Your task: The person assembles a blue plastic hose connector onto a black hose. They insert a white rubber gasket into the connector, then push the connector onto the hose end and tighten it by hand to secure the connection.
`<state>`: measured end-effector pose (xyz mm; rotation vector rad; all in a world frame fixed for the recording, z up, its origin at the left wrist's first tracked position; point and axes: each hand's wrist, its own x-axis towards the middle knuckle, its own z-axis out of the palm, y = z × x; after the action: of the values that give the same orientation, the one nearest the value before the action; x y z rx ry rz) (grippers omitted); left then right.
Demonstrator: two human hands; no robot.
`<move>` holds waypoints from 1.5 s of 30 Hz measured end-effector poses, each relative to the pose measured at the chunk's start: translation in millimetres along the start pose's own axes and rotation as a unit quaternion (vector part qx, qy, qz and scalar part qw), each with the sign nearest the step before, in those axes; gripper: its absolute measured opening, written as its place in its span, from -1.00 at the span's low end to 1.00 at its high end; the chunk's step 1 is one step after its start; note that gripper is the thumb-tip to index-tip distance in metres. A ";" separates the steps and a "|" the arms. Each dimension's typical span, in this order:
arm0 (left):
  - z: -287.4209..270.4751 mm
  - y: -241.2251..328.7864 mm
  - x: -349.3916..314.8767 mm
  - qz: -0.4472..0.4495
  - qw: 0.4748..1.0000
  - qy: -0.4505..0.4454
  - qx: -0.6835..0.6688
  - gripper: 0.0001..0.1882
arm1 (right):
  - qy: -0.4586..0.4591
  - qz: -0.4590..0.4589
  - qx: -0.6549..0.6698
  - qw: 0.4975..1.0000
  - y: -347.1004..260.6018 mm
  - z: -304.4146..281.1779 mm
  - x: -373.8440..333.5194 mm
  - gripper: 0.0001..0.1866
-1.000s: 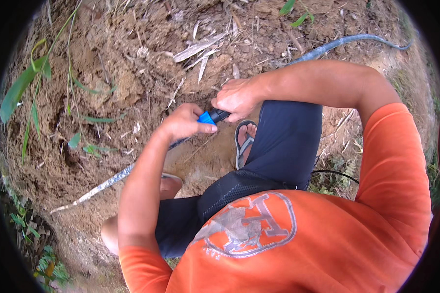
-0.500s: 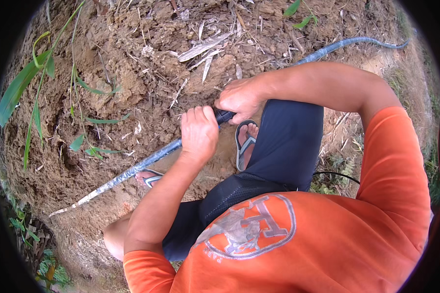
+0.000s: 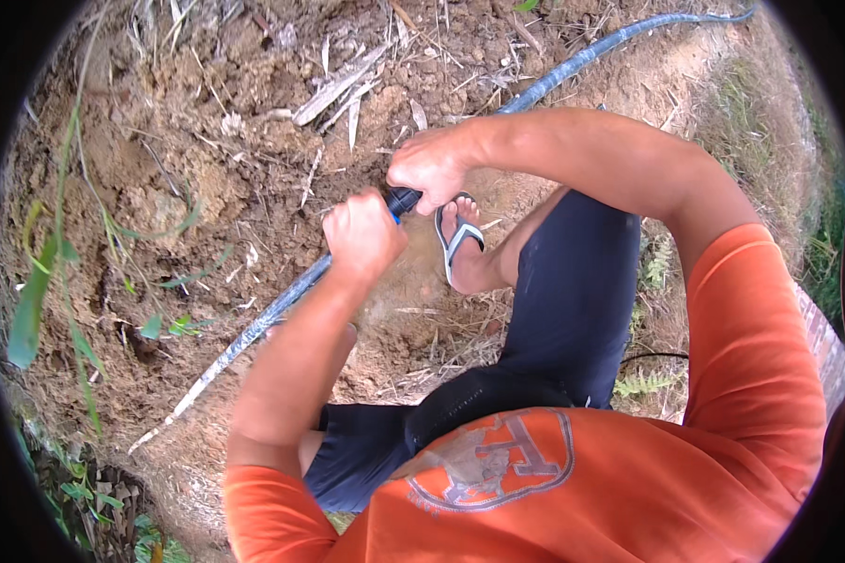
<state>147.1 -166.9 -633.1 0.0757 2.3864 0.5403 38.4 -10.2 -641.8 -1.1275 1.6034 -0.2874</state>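
A muddy blue-grey pipe [image 3: 244, 342] runs slantwise over the soil from the lower left up to my hands. Closed round it next to a blue-edged black pipe coupling [image 3: 403, 200] is my left hand [image 3: 364, 231]. My right hand [image 3: 432, 167] is wrapped round the coupling's other end, fingers curled. Between the two fists only a short ribbed stretch of the coupling shows. Beyond my right forearm another length of blue pipe [image 3: 582, 61] reaches to the far right; my hand and arm hide where it meets the coupling.
Loose brown soil with dry leaves [image 3: 340, 89] lies beyond my hands. Green leafy stems [image 3: 30, 314] hang at the left. My sandalled foot [image 3: 460, 239] stands just nearer than the coupling, with dry grass [image 3: 751, 131] at the right.
Both hands, still gripping, have shifted slightly left in view along with the coupling. A bit of blue edge now shows beside my left hand. My knee and foot show more fully.
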 end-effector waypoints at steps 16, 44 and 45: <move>5.2 -46.2 23.2 -0.069 0.739 -0.480 -0.467 -0.68 | 0.182 0.007 -0.117 0.976 -40.6 48.3 -5.5 -0.83; 7.7 36.8 -30.9 -0.063 0.996 -0.058 -0.003 -0.45 | 0.380 0.447 0.686 0.431 -77.4 77.1 -33.7 -0.36; 6.3 35.1 -29.0 -0.055 0.997 -0.061 -0.013 -0.46 | 0.407 0.467 0.646 0.446 -78.6 78.5 -28.1 -0.34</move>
<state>170.3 -138.2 -605.6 -0.0327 2.2502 0.4993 144.4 -0.9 -599.3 1.3240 1.7468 -1.1210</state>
